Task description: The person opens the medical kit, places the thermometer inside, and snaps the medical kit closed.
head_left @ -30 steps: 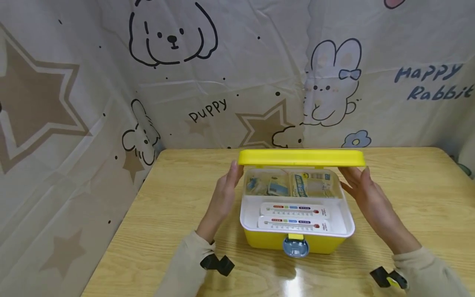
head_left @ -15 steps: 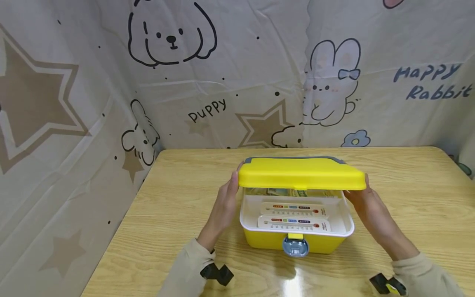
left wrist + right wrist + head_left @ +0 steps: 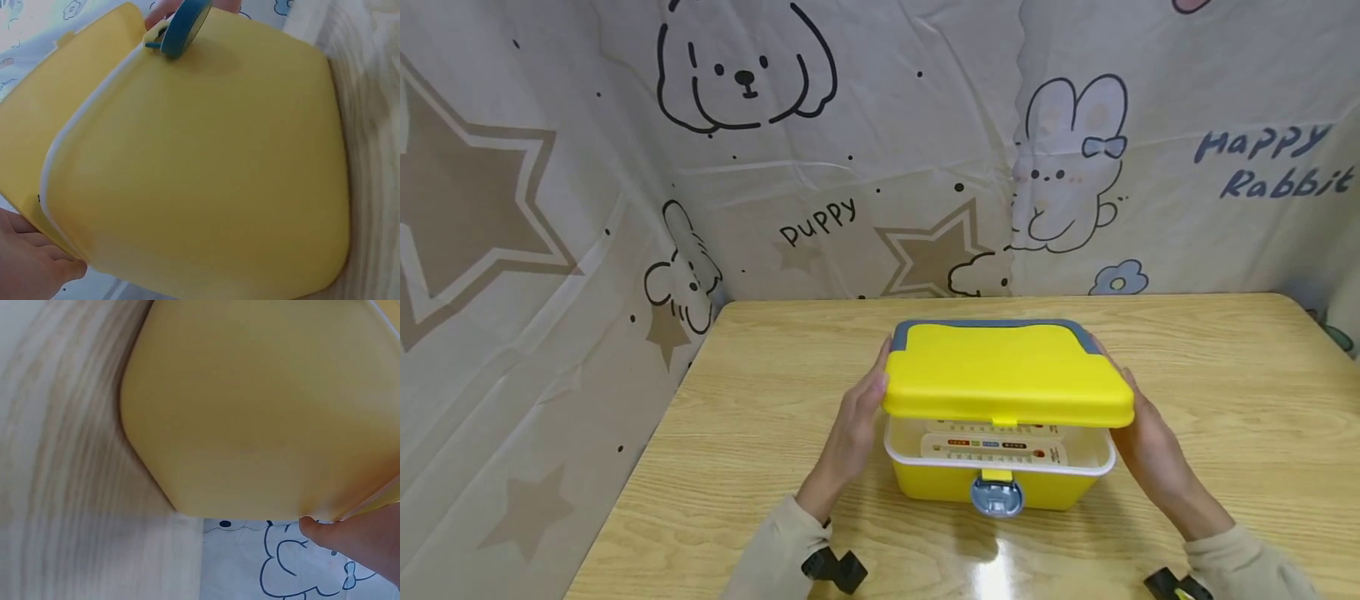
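Observation:
A yellow plastic storage box [image 3: 940, 485] stands on the table, its hinged lid [image 3: 1000, 379] tilted down but partly raised at the front. Along the lid's left side lies my left hand [image 3: 853, 417], fingers fairly straight against it; the left wrist view shows these fingers [image 3: 34, 256] at the lid's edge near the back. My right hand [image 3: 1153, 446] touches the opposite side, its fingertips partly hidden behind the lid. Through the front gap show white thermometer cards [image 3: 992, 447] in the white interior. A grey-blue latch [image 3: 997, 497] hangs loose at the front.
The box rests on a light wooden table [image 3: 760, 375]. Behind it and to the left hangs a pale cloth [image 3: 880, 100] printed with cartoon animals and stars. A grey-blue handle [image 3: 992, 322] lies folded along the lid's back edge.
The lid has swung down toward me, with both hands moving along its sides. The bags at the back of the box and most of the rear thermometer card are now covered.

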`<control>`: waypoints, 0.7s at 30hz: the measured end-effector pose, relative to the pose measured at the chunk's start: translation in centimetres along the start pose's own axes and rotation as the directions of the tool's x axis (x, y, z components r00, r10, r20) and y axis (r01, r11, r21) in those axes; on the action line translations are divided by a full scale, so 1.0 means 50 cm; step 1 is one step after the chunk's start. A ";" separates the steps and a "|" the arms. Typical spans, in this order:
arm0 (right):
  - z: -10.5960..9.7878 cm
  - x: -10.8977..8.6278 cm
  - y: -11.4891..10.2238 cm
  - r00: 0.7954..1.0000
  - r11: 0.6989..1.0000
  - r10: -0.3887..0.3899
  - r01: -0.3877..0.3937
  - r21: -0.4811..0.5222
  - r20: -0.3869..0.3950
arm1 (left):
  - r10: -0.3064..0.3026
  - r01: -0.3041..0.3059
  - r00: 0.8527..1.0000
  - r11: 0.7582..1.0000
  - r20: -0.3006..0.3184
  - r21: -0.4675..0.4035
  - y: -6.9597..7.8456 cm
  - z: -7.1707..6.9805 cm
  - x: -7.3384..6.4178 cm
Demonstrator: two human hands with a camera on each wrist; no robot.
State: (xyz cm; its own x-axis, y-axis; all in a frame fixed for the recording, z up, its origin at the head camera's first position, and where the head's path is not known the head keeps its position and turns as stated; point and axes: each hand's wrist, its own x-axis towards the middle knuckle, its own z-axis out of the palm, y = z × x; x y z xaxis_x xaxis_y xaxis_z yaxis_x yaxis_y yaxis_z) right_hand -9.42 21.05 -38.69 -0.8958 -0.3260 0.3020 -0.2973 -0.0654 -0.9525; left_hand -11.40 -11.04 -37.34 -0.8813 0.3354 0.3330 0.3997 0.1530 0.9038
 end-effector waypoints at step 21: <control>0.007 -0.018 0.015 0.996 0.998 0.070 -0.070 0.004 -0.055 | -0.071 0.070 0.997 0.996 0.014 0.050 -0.013 0.013 -0.023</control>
State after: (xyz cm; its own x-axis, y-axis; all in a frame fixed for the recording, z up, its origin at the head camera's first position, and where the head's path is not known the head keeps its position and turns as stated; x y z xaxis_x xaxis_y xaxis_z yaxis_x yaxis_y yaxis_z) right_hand -8.71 20.96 -39.70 -0.9312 -0.2774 0.2365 -0.2330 -0.0458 -0.9714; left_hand -10.51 -10.94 -38.50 -0.9039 0.3365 0.2641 0.3490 0.2229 0.9102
